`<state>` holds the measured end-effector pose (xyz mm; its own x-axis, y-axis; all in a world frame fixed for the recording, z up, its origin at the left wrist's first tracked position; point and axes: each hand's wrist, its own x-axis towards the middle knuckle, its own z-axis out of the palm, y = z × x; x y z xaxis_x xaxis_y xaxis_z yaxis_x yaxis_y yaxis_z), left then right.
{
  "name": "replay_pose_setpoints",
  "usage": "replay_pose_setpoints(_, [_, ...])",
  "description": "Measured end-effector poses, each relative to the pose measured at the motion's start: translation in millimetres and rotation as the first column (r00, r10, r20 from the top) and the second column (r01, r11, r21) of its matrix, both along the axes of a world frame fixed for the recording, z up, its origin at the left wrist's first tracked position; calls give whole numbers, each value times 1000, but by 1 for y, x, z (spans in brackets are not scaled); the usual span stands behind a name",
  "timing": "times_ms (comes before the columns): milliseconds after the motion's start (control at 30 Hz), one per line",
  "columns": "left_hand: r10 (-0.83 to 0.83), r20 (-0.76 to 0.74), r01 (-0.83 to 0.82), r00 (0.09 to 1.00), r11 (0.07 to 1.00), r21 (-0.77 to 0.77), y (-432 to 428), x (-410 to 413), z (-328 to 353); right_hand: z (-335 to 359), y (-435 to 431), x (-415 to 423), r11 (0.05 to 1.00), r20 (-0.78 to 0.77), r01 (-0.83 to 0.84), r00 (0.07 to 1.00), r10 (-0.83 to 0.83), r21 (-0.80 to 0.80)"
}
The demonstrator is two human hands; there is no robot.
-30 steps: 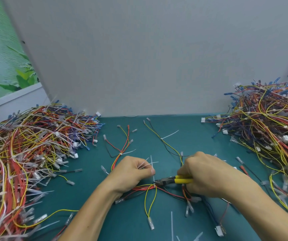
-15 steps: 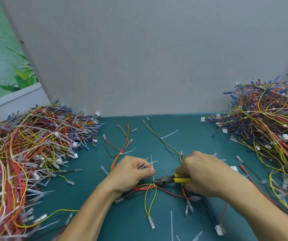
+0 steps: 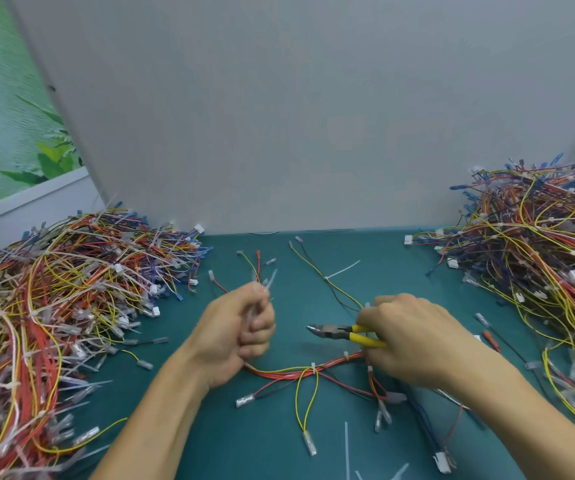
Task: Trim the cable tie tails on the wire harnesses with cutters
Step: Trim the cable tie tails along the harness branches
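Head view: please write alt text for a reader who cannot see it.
A right hand holds yellow-handled cutters beside a wire harness on a green table; the left hand grips pale strips. Harness piles lie on both sides.

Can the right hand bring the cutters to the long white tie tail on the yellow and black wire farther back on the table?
Probably yes. The tie tail lies in the open just beyond the cutters held in the right hand, and nothing covers it.
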<state>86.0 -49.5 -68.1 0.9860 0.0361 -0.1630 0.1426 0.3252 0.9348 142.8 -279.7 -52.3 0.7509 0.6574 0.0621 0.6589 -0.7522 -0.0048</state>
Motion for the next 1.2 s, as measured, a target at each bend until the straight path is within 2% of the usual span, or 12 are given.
replay_pose_setpoints(100, [91, 83, -78, 992, 985, -152, 15, 0, 2, -6, 7, -7, 990, -63, -120, 990, 124, 70])
replay_pose_setpoints(200, [174, 115, -154, 978, 975, -160, 23, 1, -2, -13, 13, -13, 975, -143, -221, 965, 221, 16])
replay_pose_setpoints(333, [229, 96, -214, 969, 966, -143, 28, 2, -6, -4, 2, -7, 977, -166, -197, 969, 182, -79])
replay_pose_setpoints(400, [227, 76, -220, 971, 972, -85, 29, 1, -6, 2, -3, -5, 980, -182, -176, 971, 156, -97])
replay_pose_setpoints(467, [208, 72, -215, 975, 971, 105, 28, -1, -3, 5, -4, -5, 984, -187, -160, 972, 143, -81])
replay_pose_setpoints(533, [178, 120, -213, 977, 862, 459, 28, -3, -4, 6, -1, -7, 988, -164, -142, 978, 131, -55])
replay_pose_setpoints(600, [91, 165, -185, 982, 625, 759, 30, -3, -7, 4, 3, -10, 992, -114, -115, 987, 110, -43])
replay_pose_setpoints(667, [-4, 114, -102, 993, 431, 896, 28, -4, -10, 2, 7, -13, 997, -75, -72, 995, 69, -34])
replay_pose_setpoints(733, [-85, 55, -27, 995, 300, 953, 26, -4, -12, 1, 10, -17, 999, -67, -30, 997, 28, -35])
replay_pose_setpoints(900, [-154, 80, -45, 985, 218, 975, 19, -5, -11, 0, 15, -22, 998, -36, -3, 999, 1, -67])
replay_pose_setpoints(1033, [-283, 266, -205, 921, 228, 952, 11, -7, -8, 2, 16, -25, 997, -70, -29, 997, 24, -68])
replay_pose_setpoints(1200, [-299, 351, -285, 887, 243, 927, 5, -8, -7, 10, 14, -28, 997, -101, -51, 994, 44, -59])
